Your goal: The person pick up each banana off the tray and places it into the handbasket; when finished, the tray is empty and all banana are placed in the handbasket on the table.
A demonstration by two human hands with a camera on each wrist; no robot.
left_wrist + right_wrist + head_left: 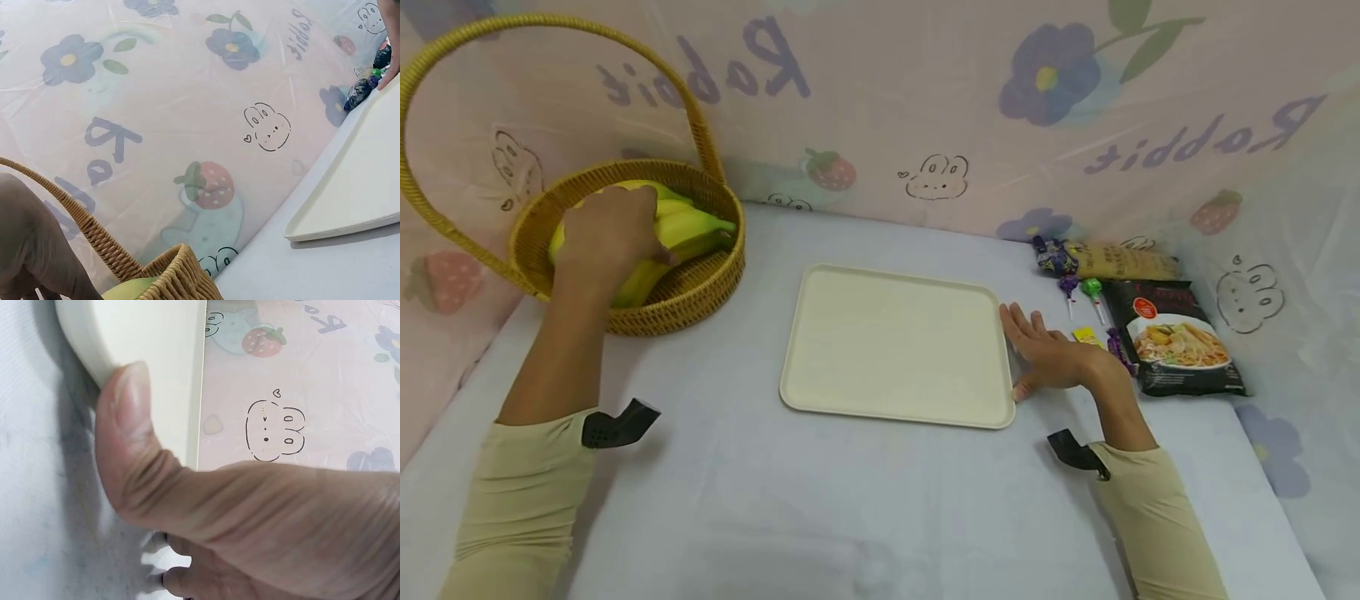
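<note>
My left hand [610,229] reaches down into a round wicker basket [681,315] and grips a bunch of yellow bananas [688,229]; the palm and most of its fingertips are hidden. A sliver of banana [130,290] shows over the basket's edge in the left wrist view. A cream rectangular tray [895,350] lies flat in the middle of the table. Along its right edge rests my right hand [1048,358], fingers extended beside the rim. The right thumb [128,419] touches the tray's near right corner in the right wrist view.
The basket's tall handle [700,137] arches up and leftward. To the right lie a black noodle packet [1176,337], a brown packet [1123,261], a purple lollipop [1068,286], a green lollipop [1093,288] and small wrapped sweets. A printed curtain [880,108] rises behind the table.
</note>
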